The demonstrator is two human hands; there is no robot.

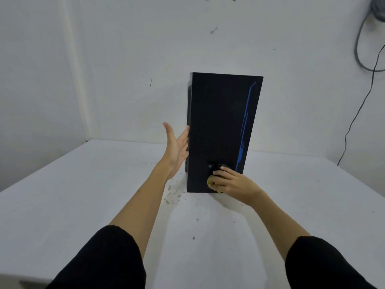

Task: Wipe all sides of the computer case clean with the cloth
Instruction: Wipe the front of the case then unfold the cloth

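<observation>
The black computer case [220, 130] stands upright on the white table [83, 195]. The left hand [177, 149] lies flat against the case's left side, fingers straight. The right hand [229, 182] curls around a yellow cloth [210, 181] at the case's bottom front.

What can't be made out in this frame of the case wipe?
Head view only:
- Computer case: back, right side and underside face away; left side shows as a sliver.
- Cloth: mostly hidden under the right hand; just a yellow bit and a dark part show.
- Left hand: fingertips hidden behind the case's left edge.
- Cables: cut off by the right edge.
</observation>
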